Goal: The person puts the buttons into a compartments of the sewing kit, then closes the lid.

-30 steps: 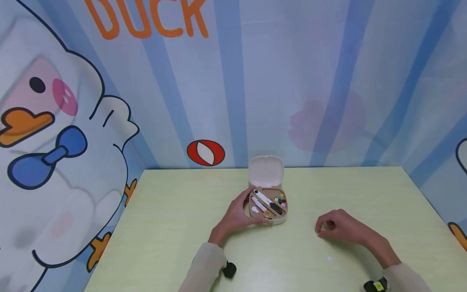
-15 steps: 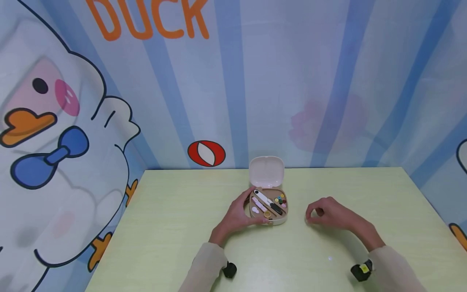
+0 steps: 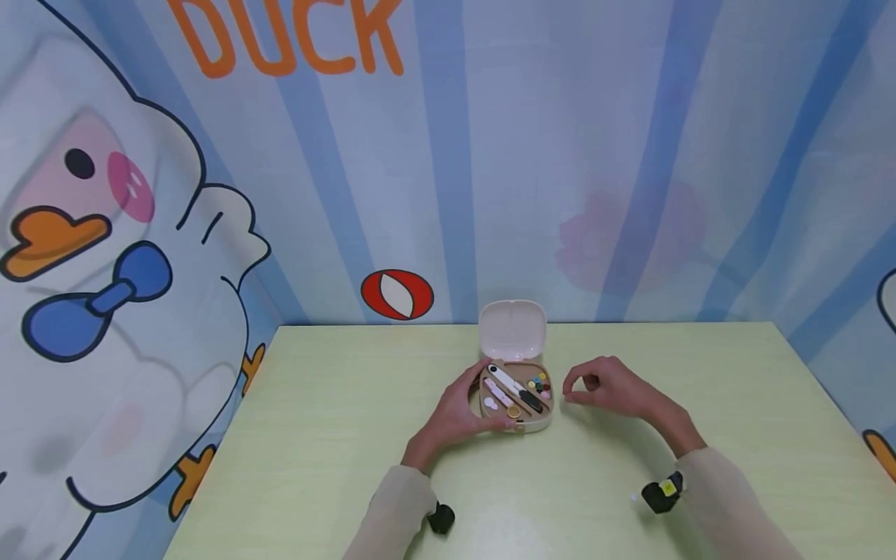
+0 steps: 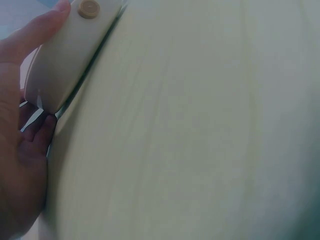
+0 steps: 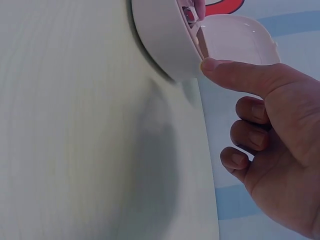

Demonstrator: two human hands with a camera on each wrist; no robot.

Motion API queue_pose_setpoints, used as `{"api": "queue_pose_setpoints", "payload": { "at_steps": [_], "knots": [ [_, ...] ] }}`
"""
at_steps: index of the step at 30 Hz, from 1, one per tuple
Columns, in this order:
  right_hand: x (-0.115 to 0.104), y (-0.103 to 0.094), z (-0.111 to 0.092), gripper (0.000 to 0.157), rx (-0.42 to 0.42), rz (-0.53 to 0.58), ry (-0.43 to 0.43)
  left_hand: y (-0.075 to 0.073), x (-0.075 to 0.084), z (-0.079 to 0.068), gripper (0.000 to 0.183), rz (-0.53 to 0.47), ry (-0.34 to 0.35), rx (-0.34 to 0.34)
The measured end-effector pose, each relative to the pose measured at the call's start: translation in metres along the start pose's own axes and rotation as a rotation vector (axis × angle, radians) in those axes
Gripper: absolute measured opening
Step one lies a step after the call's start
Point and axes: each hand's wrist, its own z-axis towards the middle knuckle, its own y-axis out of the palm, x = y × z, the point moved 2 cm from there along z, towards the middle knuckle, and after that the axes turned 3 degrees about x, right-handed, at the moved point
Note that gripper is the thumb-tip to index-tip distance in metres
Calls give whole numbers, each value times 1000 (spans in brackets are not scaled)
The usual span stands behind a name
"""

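Note:
A small white sewing kit case stands on the table with its lid raised. My left hand grips the case's left side, thumb along the front near a round tan clasp. Inside lie a white-and-black tool, a pink-and-white strip, a gold ring-shaped piece and several coloured buttons. Just right of the case, my right hand pinches a tiny yellow piece, mostly hidden by the thumb; its other fingers are curled.
The pale wooden table extends around the case on all sides. A printed cloth backdrop rises right behind the table's far edge, close to the raised lid.
My right hand has moved left and away from me, up to the case's right side, still in a pinch. The left hand and the case have stayed in place.

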Motion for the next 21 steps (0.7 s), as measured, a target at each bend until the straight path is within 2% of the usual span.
{"api": "queue_pose_setpoints", "payload": {
  "at_steps": [11, 21],
  "knots": [
    [-4, 8, 18, 5, 31, 14, -20, 0, 0, 0, 114, -6, 10, 0],
    [-2, 15, 30, 7, 115, -22, -7, -1, 0, 0, 114, 8, 10, 4]
  ]
}}
